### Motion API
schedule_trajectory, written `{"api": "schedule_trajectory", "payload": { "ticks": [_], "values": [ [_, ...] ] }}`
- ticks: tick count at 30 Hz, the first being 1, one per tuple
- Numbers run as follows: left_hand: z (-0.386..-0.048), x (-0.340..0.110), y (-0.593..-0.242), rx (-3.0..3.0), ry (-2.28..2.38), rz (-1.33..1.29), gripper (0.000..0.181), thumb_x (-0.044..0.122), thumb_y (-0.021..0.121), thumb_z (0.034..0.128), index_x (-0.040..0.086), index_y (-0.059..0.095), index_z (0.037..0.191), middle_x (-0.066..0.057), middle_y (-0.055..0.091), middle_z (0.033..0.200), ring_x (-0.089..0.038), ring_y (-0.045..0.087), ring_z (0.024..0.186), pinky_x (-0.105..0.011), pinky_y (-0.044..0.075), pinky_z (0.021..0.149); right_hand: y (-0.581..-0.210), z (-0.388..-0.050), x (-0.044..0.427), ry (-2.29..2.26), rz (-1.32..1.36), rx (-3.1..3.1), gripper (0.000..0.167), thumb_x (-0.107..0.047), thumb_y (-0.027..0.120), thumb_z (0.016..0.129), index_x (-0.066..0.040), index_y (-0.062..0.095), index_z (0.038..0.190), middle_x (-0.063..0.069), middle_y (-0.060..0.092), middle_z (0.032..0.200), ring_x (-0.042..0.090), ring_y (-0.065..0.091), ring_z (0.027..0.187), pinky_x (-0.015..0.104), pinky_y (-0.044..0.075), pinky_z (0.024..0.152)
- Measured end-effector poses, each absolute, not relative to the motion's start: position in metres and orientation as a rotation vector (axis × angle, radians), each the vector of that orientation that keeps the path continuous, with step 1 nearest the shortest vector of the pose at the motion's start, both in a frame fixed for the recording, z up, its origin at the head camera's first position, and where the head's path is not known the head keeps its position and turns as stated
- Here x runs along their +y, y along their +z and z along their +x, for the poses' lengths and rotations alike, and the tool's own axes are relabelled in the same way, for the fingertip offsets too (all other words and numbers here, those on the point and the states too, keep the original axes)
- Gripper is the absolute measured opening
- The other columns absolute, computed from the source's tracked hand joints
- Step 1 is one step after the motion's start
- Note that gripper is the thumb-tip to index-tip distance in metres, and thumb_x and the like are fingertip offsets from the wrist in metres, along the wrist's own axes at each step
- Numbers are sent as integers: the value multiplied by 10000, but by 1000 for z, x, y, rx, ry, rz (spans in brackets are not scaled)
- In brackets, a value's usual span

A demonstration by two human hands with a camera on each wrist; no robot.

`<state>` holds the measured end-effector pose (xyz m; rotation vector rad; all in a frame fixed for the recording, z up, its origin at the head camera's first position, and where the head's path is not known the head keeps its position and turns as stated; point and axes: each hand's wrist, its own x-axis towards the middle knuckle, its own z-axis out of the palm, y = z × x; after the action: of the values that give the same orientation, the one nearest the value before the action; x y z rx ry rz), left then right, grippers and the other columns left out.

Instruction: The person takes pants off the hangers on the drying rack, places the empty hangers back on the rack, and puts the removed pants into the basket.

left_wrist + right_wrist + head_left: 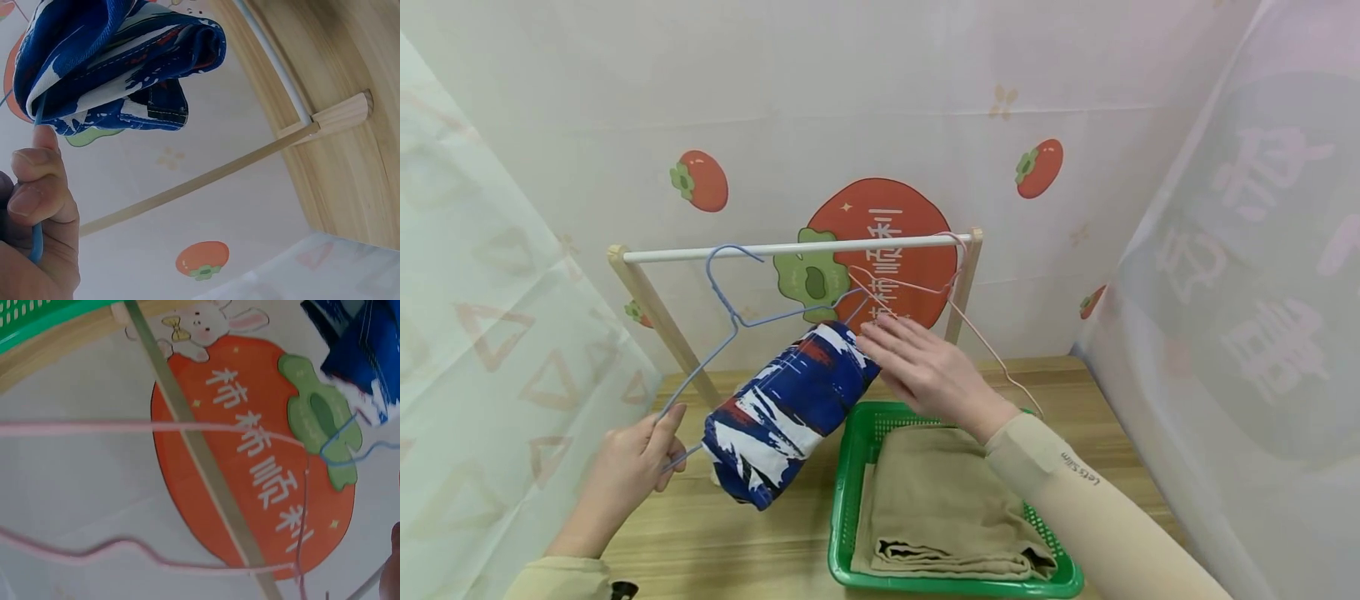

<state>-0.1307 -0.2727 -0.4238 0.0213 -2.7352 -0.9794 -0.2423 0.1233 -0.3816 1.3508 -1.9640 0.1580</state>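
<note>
In the head view my left hand (636, 462) grips the lower left corner of a blue wire hanger (722, 287). A folded blue, white and red patterned garment (790, 408) drapes over the hanger's lower bar and slants up to the right. The hanger's hook overlaps the rail; I cannot tell whether it rests on it. The left wrist view shows curled fingers (37, 181) around the blue wire, right below the garment (119, 69). At the garment's upper right end, my right hand (932, 371) has its fingers straight; whether they touch the cloth is unclear.
A white rail (820, 247) on wooden posts spans the back. From its right end hangs a pink wire hanger (992, 350), behind my right hand. Under that hand, a green basket (842, 517) holds folded khaki cloth (947, 492) on the wooden table (730, 550).
</note>
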Motion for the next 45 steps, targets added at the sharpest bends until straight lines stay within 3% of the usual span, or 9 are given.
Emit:
{"api": "schedule_trajectory", "payload": {
  "ticks": [13, 25, 36, 45],
  "values": [
    [-128, -262, -415, -2709, -1030, 37, 587, 414, 398, 1116, 98, 656, 695, 9, 535, 446, -172, 515, 387, -278, 411, 467, -423, -225, 85, 30, 1488, -2249, 932, -512, 709, 933, -189, 200, 1644, 46, 88, 1726, 327, 60, 1586, 527, 110, 1278],
    [-123, -253, -409, -2651, -1083, -12, 574, 378, 421, 1116, 85, 646, 677, 12, 529, 427, -160, 518, 360, -279, 422, 426, -445, -211, 63, -157, 1472, -2283, 1070, -627, 712, 872, -273, 80, 1660, 34, -69, 1725, 300, -85, 1584, 560, 12, 1272],
    [-119, -243, -403, -2632, -1150, -40, 580, 373, 410, 1120, 98, 646, 667, 25, 528, 415, -148, 519, 342, -279, 414, 370, -462, -199, 47, -261, 1319, -2276, 1066, -604, 734, 873, -298, 80, 1658, 86, -88, 1721, 354, -109, 1574, 640, -19, 1241],
    [-114, -236, -400, -2654, -1213, -81, 582, 353, 397, 1126, 93, 646, 668, 16, 526, 424, -142, 497, 330, -279, 407, 351, -464, -197, 40, -280, 1284, -2269, 1049, -415, 750, 938, -283, -1, 1657, 86, -126, 1716, 362, -118, 1571, 661, -18, 1233]
  ]
}}
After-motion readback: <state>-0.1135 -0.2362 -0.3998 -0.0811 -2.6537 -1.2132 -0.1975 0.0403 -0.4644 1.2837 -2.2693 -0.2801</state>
